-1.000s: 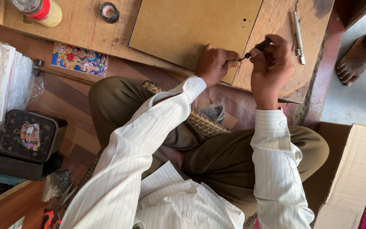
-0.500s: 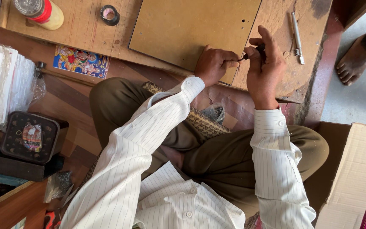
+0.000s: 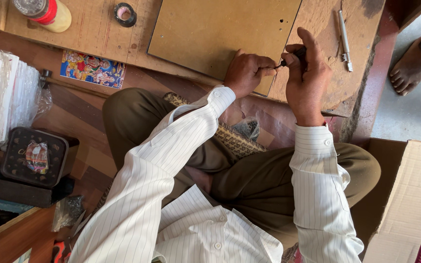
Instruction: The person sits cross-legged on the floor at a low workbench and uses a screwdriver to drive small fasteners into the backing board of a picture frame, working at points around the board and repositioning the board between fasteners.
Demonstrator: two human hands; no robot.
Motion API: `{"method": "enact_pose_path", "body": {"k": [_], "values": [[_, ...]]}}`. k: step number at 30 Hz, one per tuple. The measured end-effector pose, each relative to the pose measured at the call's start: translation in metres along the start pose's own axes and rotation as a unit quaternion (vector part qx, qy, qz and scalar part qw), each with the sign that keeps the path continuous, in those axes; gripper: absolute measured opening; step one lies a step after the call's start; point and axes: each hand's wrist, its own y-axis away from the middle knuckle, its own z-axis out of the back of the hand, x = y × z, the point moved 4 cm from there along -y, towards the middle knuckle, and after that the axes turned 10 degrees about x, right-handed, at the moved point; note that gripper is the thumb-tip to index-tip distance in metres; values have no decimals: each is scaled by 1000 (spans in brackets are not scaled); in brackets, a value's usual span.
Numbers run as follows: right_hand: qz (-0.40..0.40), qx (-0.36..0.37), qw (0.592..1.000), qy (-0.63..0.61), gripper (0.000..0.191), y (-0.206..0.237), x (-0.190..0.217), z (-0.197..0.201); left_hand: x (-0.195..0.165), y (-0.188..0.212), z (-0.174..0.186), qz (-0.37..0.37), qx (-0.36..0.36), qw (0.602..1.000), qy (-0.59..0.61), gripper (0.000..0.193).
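The person sits cross-legged at a low wooden tabletop point(image 3: 123, 34), both hands meeting at the near edge of a flat brown board point(image 3: 220, 34) that lies on it. The left hand point(image 3: 245, 73) is curled, its fingertips pinched together around something too small to make out, held just at the board's near right corner. The right hand point(image 3: 308, 73) grips a small dark-handled tool point(image 3: 293, 54) between thumb and fingers, the index finger raised and straight; the tool's thin tip points left and meets the left hand's pinched fingertips.

On the tabletop well to the right of the hands lies a slim metal pen-like tool point(image 3: 344, 34). Further left sit a roll of dark tape point(image 3: 124, 13) and a yellow bottle with a red collar point(image 3: 49, 12), and a colourful printed card point(image 3: 92, 69) rests at the tabletop's near edge.

The risk here looks to lie in how close the tool's tip is to the left fingertips: a slip or too hard a push could drive the point into a finger. The tiny pinched piece could also spring free and drop into the lap or onto the floor, where it would be hard to find. Since the board overhangs nothing but is unclamped, pressure at its corner might shift it.
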Motion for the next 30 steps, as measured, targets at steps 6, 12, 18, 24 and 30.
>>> {"method": "enact_pose_path", "body": {"k": [6, 12, 18, 24, 30], "values": [[-17, -12, 997, -69, 34, 6, -16, -1, -1, 0, -1, 3, 33, 999, -6, 15], [-28, -117, 992, 42, 30, -4, -1, -2, -4, -2, -2, 35, 49, 998, -18, 16], [47, -66, 997, -6, 41, 4, 14, 0, -4, -1, 2, 0, 9, 1000, -15, 19], [-50, -65, 996, -42, 17, -5, -7, 4, -1, -1, 0, 50, 83, 995, -9, 21], [-60, -57, 995, 54, 46, 2, 12, 4, -2, 2, 3, -4, 43, 999, -16, 22]]}}
